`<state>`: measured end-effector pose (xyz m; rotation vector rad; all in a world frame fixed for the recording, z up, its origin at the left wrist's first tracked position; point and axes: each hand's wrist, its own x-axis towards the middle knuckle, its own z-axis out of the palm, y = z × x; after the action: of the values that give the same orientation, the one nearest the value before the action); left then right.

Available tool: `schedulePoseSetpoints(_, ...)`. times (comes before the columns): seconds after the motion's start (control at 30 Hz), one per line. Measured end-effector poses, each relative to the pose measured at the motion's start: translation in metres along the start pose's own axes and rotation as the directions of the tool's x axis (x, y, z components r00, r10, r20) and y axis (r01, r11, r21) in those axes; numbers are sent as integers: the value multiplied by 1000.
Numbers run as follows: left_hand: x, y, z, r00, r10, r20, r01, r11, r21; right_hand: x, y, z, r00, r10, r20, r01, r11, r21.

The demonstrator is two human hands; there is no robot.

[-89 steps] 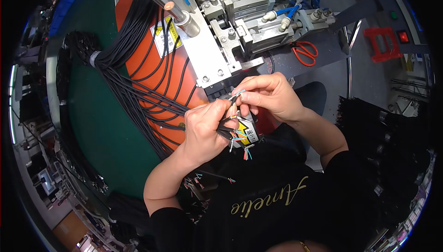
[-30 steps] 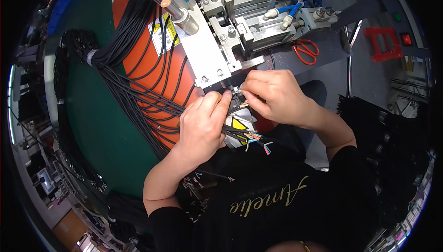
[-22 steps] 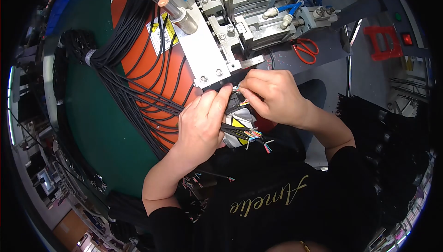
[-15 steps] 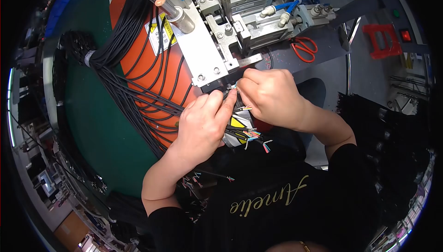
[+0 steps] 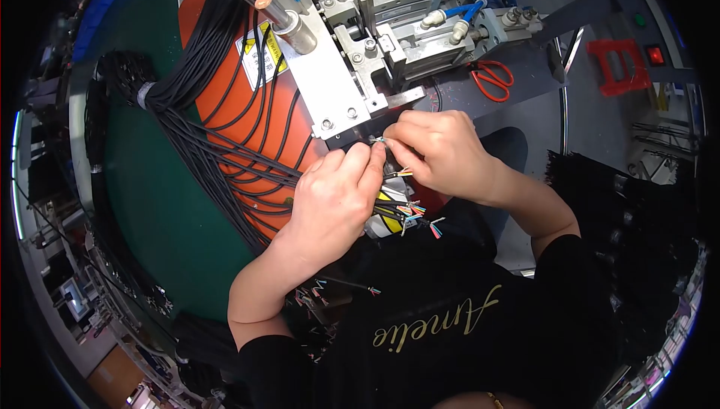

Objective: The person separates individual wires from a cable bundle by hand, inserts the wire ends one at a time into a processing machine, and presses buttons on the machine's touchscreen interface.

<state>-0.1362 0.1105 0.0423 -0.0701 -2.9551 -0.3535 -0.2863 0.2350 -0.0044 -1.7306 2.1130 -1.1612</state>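
My left hand [image 5: 335, 193] is closed, its thumb and forefinger pinched near the stripped end of a black cable. My right hand [image 5: 442, 152] pinches the thin coloured wires [image 5: 380, 139] fanning out of that end, just in front of the machine's metal plate. Most of the held cable is hidden under my left fingers. Below the hands, several black cables with bare coloured wire ends [image 5: 411, 215] stick out over a yellow and white label [image 5: 390, 221]. More black cables [image 5: 247, 161] run in from the left, passing under my left hand.
A pneumatic machine [image 5: 405, 26] with blue hoses stands directly ahead. Red-handled scissors [image 5: 491, 81] lie on its base at the right. A tied cable bundle [image 5: 146, 94] rests on the orange and green surface at left. Dark cable bundles [image 5: 622, 221] hang at far right.
My right fingers have loosened and spread slightly at the wires, showing more of the coloured strands. The left hand has shifted only a little.
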Motion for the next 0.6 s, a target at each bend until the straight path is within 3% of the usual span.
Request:
schedulePoseSetpoints(0.03,1,0,0,1000,0,4,0,1000,5,0,-1,0,1000,12,-14,-12,1000,0)
schedulePoseSetpoints(0.17,7,4,-4,999,-21,47,20,999,34,16,9,-10,980,-26,197,28,1000,-4)
schedulePoseSetpoints(0.27,5,3,-3,999,-20,31,19,999,35,10,11,-7,991,18,131,-34,992,121)
schedulePoseSetpoints(0.4,-1,-2,-1,1000,-3,4,3,1000,5,-5,12,4,985,-78,-155,116,961,253)
schedulePoseSetpoints(0.43,-3,-1,-1,1000,-4,8,4,1000,5,-5,14,6,974,-144,-177,176,969,176)
schedulePoseSetpoints(0.53,-2,-1,-2,1000,3,11,-3,1000,19,-2,15,5,969,-201,-143,218,969,116)
schedulePoseSetpoints(0.6,-4,0,-2,1000,4,15,-5,1000,28,-1,10,2,987,-142,-72,147,987,67)
